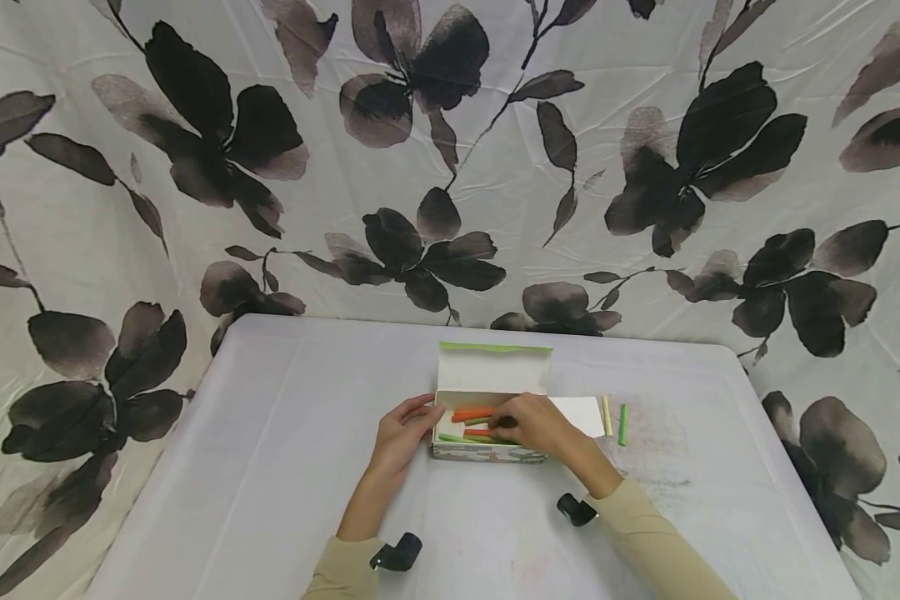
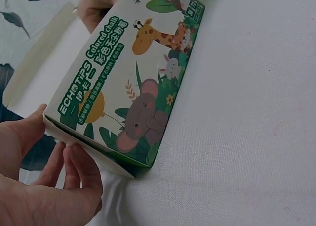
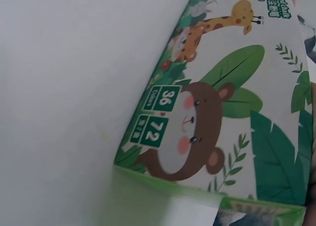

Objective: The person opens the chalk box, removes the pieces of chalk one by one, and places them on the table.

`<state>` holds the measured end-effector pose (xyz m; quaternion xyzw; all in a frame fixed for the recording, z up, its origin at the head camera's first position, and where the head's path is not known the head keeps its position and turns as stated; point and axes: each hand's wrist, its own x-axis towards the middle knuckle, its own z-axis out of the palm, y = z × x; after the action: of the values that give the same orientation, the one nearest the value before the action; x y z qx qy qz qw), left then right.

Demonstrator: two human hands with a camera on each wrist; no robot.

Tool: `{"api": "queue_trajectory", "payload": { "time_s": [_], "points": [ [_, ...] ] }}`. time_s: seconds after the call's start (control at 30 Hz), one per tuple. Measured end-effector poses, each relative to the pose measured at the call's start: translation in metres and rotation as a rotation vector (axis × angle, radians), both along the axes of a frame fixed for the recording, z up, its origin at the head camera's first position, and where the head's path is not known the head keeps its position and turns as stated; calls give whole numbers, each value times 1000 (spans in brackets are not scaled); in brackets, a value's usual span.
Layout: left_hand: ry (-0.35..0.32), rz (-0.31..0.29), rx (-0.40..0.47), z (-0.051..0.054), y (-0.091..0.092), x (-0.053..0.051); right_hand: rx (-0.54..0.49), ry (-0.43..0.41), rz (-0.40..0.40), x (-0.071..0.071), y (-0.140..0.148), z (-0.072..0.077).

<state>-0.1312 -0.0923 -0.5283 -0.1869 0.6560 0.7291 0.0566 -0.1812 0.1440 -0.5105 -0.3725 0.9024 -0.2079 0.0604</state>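
Note:
A chalk box (image 2: 113, 82) printed with cartoon animals sits on the table, its lid (image 1: 493, 371) raised at the back. Inside lie several chalk sticks, among them an orange chalk stick (image 1: 471, 414) and a light green chalk stick (image 1: 457, 438). My left hand (image 1: 402, 437) grips the box's left end, thumb at the upper edge and fingers against the end panel. Over the right half of the opening, my right hand (image 1: 532, 421) pinches a dark chalk stick (image 1: 507, 422); the fingers partly cover it. In the right wrist view those fingertips are hidden behind the box.
Right of the box, a white flap or card (image 1: 579, 414) lies flat. Beside it are a pale yellow chalk stick (image 1: 607, 416) and a green chalk stick (image 1: 622, 425). Coloured smudges mark the white tablecloth (image 1: 307, 400) there. A floral curtain (image 1: 450, 183) hangs behind the table.

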Motion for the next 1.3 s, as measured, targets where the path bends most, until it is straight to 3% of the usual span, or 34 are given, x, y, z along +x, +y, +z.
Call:
{"api": "queue_trajectory", "payload": {
  "time_s": [0.27, 0.43, 0.73, 0.93, 1.3],
  "points": [
    [8, 3, 6, -2, -1, 0, 62, -43, 30, -4, -3, 3],
    [14, -1, 1, 0, 0, 1, 31, -117, 40, -5, 0, 7],
    [24, -23, 4, 2, -1, 0, -352, -315, 64, -7, 18, 14],
    [15, -12, 15, 0, -1, 0, -539, -458, -84, -6, 42, 22],
    [5, -11, -1, 1, 0, -1, -779, -558, -383, 0, 90, 38]
  ]
}}
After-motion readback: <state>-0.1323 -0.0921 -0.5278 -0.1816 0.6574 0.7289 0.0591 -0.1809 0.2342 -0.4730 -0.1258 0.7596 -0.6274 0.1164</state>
